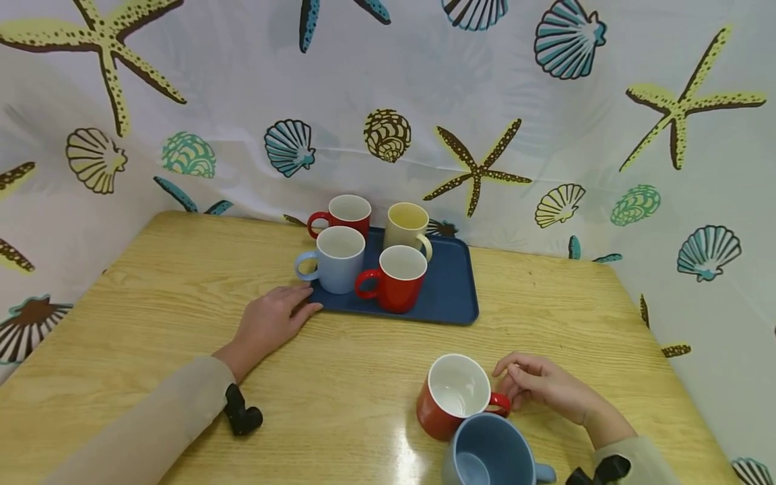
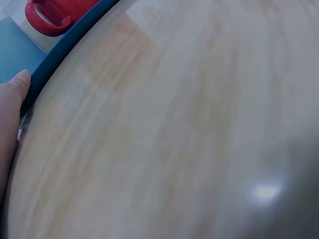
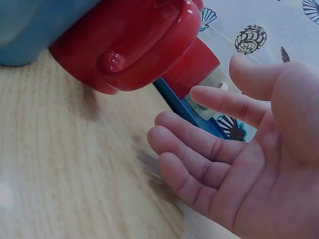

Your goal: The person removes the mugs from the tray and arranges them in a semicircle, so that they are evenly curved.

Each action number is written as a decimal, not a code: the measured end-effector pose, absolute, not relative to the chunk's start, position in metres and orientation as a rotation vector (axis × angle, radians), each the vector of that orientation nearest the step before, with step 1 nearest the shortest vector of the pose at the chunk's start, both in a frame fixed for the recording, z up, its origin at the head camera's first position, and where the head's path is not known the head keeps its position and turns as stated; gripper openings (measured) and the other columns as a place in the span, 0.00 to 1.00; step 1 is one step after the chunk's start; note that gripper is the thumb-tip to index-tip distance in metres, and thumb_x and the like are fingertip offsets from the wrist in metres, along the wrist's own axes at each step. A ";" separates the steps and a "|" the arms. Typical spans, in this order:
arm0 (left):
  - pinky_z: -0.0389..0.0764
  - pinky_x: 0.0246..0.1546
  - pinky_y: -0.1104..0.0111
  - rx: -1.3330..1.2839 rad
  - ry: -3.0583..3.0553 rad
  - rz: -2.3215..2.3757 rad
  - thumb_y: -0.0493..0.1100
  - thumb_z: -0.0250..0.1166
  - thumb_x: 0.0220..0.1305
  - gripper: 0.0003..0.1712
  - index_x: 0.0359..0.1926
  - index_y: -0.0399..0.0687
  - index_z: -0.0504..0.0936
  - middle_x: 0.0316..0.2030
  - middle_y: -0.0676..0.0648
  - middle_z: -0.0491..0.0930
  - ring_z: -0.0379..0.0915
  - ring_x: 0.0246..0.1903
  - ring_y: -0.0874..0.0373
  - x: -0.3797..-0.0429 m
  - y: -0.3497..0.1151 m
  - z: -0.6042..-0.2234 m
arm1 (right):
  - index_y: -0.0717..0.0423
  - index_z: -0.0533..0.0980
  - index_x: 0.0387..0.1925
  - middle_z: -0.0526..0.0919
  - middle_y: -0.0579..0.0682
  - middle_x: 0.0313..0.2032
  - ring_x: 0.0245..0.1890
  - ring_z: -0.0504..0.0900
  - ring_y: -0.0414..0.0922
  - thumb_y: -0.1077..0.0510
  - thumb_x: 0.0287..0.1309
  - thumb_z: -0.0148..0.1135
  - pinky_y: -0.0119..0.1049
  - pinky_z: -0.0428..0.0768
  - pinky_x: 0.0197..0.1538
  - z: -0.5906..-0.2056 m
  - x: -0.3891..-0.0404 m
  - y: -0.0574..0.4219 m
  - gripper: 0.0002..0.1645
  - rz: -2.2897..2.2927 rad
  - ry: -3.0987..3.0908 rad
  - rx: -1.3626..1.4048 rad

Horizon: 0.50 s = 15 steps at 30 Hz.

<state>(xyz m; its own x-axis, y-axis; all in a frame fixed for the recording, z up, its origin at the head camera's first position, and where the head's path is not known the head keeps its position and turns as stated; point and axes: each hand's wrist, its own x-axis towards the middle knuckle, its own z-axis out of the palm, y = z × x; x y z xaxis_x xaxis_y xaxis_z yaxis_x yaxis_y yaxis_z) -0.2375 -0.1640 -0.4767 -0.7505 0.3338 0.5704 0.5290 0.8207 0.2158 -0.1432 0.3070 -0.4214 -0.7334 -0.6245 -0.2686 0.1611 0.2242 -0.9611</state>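
Note:
My left hand [image 1: 273, 320] holds the front left corner of a dark blue tray [image 1: 451, 283], its thumb [image 2: 21, 79] at the rim in the left wrist view. Beside the handle of a red mug [image 1: 433, 411] with a white inside is my right hand [image 1: 548, 387]. Its fingers are loosely bent, and the palm holds nothing in the right wrist view. A blue mug [image 1: 491, 451] stands right in front of that red mug, its lower part cut off by the head view's edge.
On the tray stand a light blue mug [image 1: 342, 263], a front red mug [image 1: 403, 279], a rear red mug [image 1: 351, 212] and a cream mug [image 1: 406, 225]. Behind the wooden table [image 1: 358, 377] hangs a white cloth [image 1: 339, 81] printed with shells and starfish.

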 end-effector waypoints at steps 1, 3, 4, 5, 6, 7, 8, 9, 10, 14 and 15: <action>0.79 0.40 0.53 -0.634 -2.480 -0.499 0.54 0.66 0.56 0.24 0.48 0.43 0.83 0.47 0.44 0.81 0.77 0.45 0.47 -0.237 -0.164 -0.477 | 0.69 0.65 0.54 0.80 0.61 0.42 0.36 0.80 0.47 0.54 0.72 0.40 0.42 0.79 0.41 -0.421 -0.145 0.306 0.22 -1.574 1.875 -0.420; 0.79 0.40 0.53 -0.633 -2.480 -0.501 0.55 0.66 0.57 0.24 0.48 0.43 0.83 0.47 0.44 0.81 0.77 0.45 0.47 -0.236 -0.165 -0.477 | 0.68 0.66 0.53 0.79 0.63 0.42 0.37 0.80 0.49 0.53 0.72 0.42 0.42 0.79 0.42 -0.421 -0.147 0.305 0.22 -1.572 1.897 -0.398; 0.79 0.40 0.53 -0.633 -2.480 -0.502 0.55 0.66 0.57 0.24 0.48 0.43 0.83 0.47 0.44 0.81 0.77 0.45 0.47 -0.236 -0.165 -0.477 | 0.67 0.67 0.53 0.79 0.63 0.42 0.37 0.80 0.49 0.52 0.71 0.42 0.41 0.79 0.42 -0.422 -0.148 0.305 0.22 -1.571 1.904 -0.387; 0.79 0.40 0.53 -0.634 -2.478 -0.503 0.55 0.66 0.57 0.24 0.48 0.43 0.83 0.47 0.44 0.81 0.77 0.45 0.47 -0.236 -0.165 -0.477 | 0.66 0.67 0.53 0.79 0.63 0.42 0.37 0.80 0.49 0.52 0.71 0.43 0.41 0.79 0.42 -0.422 -0.149 0.305 0.22 -1.570 1.911 -0.379; 0.78 0.40 0.53 -0.637 -2.476 -0.505 0.55 0.66 0.57 0.24 0.48 0.43 0.83 0.47 0.44 0.81 0.77 0.45 0.47 -0.236 -0.165 -0.477 | 0.66 0.67 0.53 0.79 0.64 0.42 0.37 0.80 0.49 0.51 0.71 0.43 0.41 0.79 0.42 -0.422 -0.150 0.304 0.22 -1.569 1.912 -0.374; 0.78 0.40 0.53 -0.638 -2.474 -0.507 0.55 0.66 0.57 0.24 0.48 0.43 0.83 0.47 0.44 0.81 0.77 0.45 0.47 -0.236 -0.165 -0.477 | 0.66 0.68 0.53 0.79 0.64 0.42 0.37 0.80 0.49 0.51 0.71 0.43 0.41 0.79 0.42 -0.422 -0.151 0.303 0.22 -1.570 1.914 -0.372; 0.79 0.40 0.53 -0.640 -2.471 -0.507 0.55 0.66 0.57 0.24 0.48 0.43 0.83 0.47 0.44 0.81 0.78 0.45 0.47 -0.236 -0.165 -0.477 | 0.66 0.67 0.53 0.79 0.65 0.42 0.37 0.80 0.49 0.51 0.71 0.43 0.40 0.79 0.42 -0.422 -0.152 0.303 0.22 -1.572 1.914 -0.373; 0.79 0.40 0.53 -0.640 -2.468 -0.508 0.54 0.66 0.56 0.24 0.48 0.43 0.83 0.47 0.44 0.81 0.78 0.45 0.47 -0.236 -0.165 -0.477 | 0.67 0.67 0.53 0.79 0.65 0.42 0.37 0.80 0.49 0.52 0.71 0.43 0.40 0.79 0.42 -0.422 -0.152 0.302 0.22 -1.576 1.913 -0.379; 0.79 0.40 0.53 -0.641 -2.467 -0.506 0.54 0.66 0.56 0.24 0.48 0.43 0.83 0.47 0.44 0.81 0.78 0.45 0.47 -0.236 -0.165 -0.477 | 0.69 0.67 0.53 0.79 0.65 0.41 0.36 0.80 0.49 0.52 0.71 0.43 0.40 0.79 0.42 -0.422 -0.153 0.302 0.22 -1.585 1.915 -0.385; 0.79 0.40 0.53 -0.645 -2.468 -0.500 0.55 0.65 0.57 0.24 0.48 0.43 0.83 0.47 0.44 0.81 0.78 0.46 0.48 -0.235 -0.166 -0.476 | 0.74 0.66 0.52 0.79 0.64 0.39 0.36 0.81 0.50 0.53 0.71 0.44 0.41 0.80 0.41 -0.420 -0.156 0.299 0.25 -1.625 1.962 -0.404; 0.79 0.40 0.53 -0.644 -2.467 -0.496 0.55 0.66 0.57 0.24 0.48 0.43 0.83 0.47 0.44 0.81 0.78 0.45 0.48 -0.235 -0.166 -0.476 | 0.75 0.65 0.52 0.80 0.63 0.38 0.36 0.81 0.50 0.53 0.70 0.44 0.41 0.80 0.41 -0.419 -0.157 0.298 0.25 -1.635 1.980 -0.404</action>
<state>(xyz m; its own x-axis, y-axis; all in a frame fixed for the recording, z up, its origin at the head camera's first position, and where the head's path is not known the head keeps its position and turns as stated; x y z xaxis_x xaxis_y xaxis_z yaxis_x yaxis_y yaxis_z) -0.2355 -0.1664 -0.4764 -0.7414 0.3384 0.5795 0.5361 0.8181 0.2082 -0.1567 0.2981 -0.4191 -0.8118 -0.5444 -0.2113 0.1045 0.2205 -0.9698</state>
